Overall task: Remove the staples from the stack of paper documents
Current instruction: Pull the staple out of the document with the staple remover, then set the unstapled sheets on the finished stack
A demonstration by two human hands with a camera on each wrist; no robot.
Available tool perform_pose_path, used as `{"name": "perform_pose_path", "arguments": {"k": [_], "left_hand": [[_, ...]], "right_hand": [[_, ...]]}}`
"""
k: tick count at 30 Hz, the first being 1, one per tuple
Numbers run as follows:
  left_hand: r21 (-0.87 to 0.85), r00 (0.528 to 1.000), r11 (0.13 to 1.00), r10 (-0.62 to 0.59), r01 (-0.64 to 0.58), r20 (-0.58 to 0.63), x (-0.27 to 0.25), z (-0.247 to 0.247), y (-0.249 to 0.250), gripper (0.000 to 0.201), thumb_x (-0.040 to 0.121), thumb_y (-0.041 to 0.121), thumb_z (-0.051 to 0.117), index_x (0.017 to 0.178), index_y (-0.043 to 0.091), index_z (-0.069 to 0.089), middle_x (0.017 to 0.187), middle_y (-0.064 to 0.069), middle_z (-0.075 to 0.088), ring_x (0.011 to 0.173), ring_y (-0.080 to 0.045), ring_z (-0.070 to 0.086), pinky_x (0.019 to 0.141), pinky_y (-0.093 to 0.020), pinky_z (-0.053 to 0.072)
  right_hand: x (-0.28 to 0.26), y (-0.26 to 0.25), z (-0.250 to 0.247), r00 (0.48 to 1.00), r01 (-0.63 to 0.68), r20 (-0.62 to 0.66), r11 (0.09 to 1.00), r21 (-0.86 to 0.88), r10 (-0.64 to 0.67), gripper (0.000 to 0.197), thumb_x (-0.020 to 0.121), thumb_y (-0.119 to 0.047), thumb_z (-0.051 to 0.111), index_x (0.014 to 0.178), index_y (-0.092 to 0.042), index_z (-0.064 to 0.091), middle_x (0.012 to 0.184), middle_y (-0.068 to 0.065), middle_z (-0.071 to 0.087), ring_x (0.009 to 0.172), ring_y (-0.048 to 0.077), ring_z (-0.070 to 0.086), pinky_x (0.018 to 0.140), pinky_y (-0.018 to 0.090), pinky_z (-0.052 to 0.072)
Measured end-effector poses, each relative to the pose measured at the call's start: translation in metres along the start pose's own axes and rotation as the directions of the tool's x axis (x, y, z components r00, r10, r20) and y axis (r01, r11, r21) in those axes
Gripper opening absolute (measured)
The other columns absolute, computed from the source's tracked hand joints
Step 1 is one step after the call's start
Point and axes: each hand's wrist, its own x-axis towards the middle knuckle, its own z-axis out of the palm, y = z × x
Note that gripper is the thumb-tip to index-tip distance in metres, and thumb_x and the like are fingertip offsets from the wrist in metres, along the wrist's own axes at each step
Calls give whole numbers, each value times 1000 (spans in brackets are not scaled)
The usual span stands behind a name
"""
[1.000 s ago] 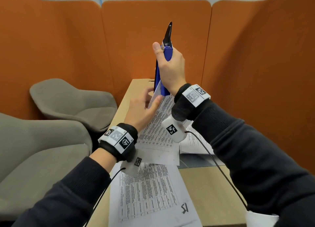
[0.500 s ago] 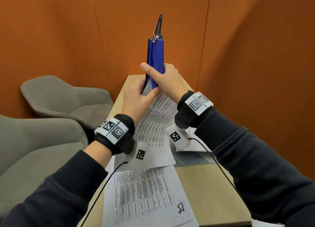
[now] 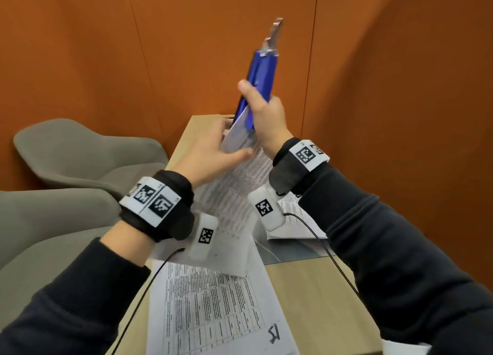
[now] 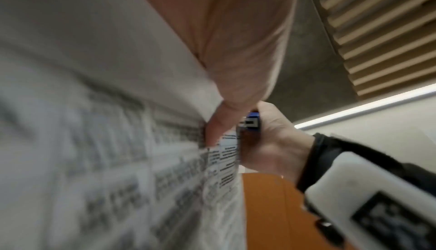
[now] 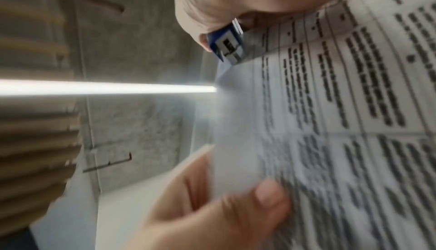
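Note:
My right hand [image 3: 262, 109] grips a blue stapler-like tool [image 3: 260, 71] and holds it upright, tilted right, with its metal tip at the top. The top corner of a printed document [image 3: 229, 194] sits at the tool's lower end [image 5: 226, 43]. My left hand [image 3: 226, 146] pinches that document just below the corner, thumb [image 4: 219, 127] on the printed side and fingers behind it. The rest of the sheet hangs down toward the table. No staple is visible in the blurred wrist views.
Another printed sheet [image 3: 213, 314] lies flat on the wooden table [image 3: 320, 301] near me, and more papers [image 3: 296, 221] lie under my right wrist. Grey chairs [image 3: 80, 151] stand to the left. Orange partitions [image 3: 213, 47] close the back and right.
The tool has tipped from upright to leaning right. My left hand has slid lower on the paper, away from the tool's end, with the thumb now across the sheet.

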Motion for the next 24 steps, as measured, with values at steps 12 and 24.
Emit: {"name": "perform_pose_path", "arguments": {"k": [12,24], "left_hand": [[-203,945,933,-319,299,-74,74,34,-61,23,92,17,50,110,10,63,102,-5,64,91,-22,59,85,-39,49],[-356,775,696,-610,623,164,92,158,-135,13,82,14,57,71,15,50,93,-14,56,86,-27,56,89,-45,53]], "right_hand": [[26,19,-95,866,-242,-363,924,297,344,18,95,-38,58,86,-24,50,79,-2,51,74,14,52,83,37,50],[2,65,-131,843,-447,-253,880,157,474,10,95,-27,58,93,-20,51,85,2,57,76,15,59,82,40,55]]}}
